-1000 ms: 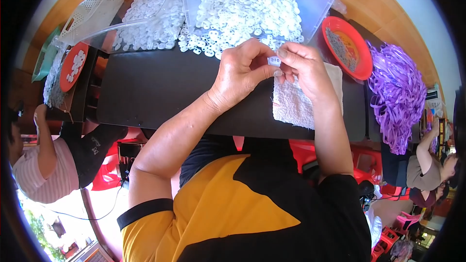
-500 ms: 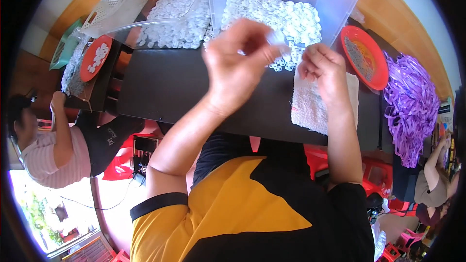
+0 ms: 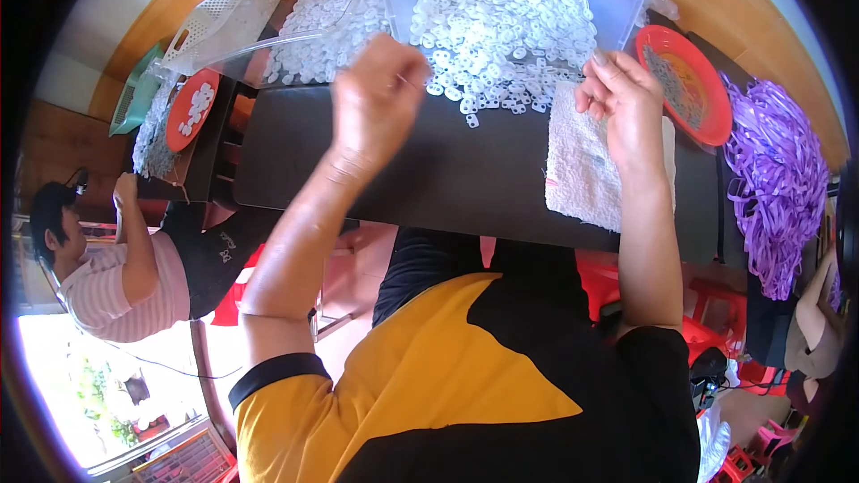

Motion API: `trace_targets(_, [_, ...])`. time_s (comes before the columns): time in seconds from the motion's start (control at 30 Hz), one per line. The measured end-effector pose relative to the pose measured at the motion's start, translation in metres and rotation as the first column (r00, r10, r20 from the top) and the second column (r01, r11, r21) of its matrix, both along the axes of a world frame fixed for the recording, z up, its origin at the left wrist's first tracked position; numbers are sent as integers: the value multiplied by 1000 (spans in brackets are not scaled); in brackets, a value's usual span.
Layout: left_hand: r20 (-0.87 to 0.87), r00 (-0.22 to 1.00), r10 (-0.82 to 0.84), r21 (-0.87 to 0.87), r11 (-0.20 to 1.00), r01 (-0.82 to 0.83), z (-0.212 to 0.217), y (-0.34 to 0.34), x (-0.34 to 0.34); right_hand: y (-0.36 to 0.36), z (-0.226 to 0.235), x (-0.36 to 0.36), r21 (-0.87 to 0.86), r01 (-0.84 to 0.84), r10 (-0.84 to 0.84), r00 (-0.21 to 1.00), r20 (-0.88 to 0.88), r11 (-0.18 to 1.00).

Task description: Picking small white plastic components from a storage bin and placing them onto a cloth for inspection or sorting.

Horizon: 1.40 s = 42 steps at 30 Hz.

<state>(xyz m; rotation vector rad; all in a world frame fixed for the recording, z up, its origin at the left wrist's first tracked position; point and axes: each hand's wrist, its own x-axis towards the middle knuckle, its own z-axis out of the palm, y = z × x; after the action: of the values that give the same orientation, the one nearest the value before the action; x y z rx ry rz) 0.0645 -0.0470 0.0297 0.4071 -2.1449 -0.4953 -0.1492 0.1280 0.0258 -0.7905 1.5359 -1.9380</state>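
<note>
My left hand (image 3: pixel 378 98) is raised over the dark table, its fingers curled closed. A thin line shows by its fingertips, but I cannot make out what it is. My right hand (image 3: pixel 624 98) hovers above a white towel (image 3: pixel 583 165) with thumb and fingers pinched together. Anything in that pinch is too small to name. Beyond and between the hands lies a heap of small white plastic pieces with holes (image 3: pixel 501 27), spilling forward from an upright clear plastic bin (image 3: pixel 631 0). A second heap of white pieces (image 3: pixel 327 22) lies left of it, behind my left hand.
On the right, an orange-red plate (image 3: pixel 723 116) holds small grey parts, beside a bundle of purple straps (image 3: pixel 777 188). At left stand another red plate (image 3: pixel 175 121) with white pieces, a white basket (image 3: pixel 259 4) and a green basket (image 3: pixel 125 112). A co-worker (image 3: pixel 125 277) sits at left.
My hands have drawn apart. The left hand moved left, away from the right one, and the whitish blurred piece at its fingers no longer shows. The whole view shifted slightly.
</note>
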Motion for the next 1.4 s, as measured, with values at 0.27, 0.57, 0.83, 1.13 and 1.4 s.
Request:
trace_targets(0.27, [377,895,-236,-44,961,272,-41,13,-14,2,1,4,23,6,-5,999,-39,1000])
trace_targets(0.57, [504,805,-312,-67,916,396,-34,6,-24,4,5,6,9,66,-63,986,-156,998])
trace_targets(0.83, [486,837,-250,-139,924,356,-33,15,-23,39,30,6,89,171,-80,779,-622,981])
trace_targets(1.13, [414,873,-257,-118,936,331,-42,24,-26,68,-21,-27,277,367,262,90,-961,888])
trace_targets(1.4, [186,862,-472,311,860,404,-24,56,-63,57,-8,-17,180,250,96,315,-944,951])
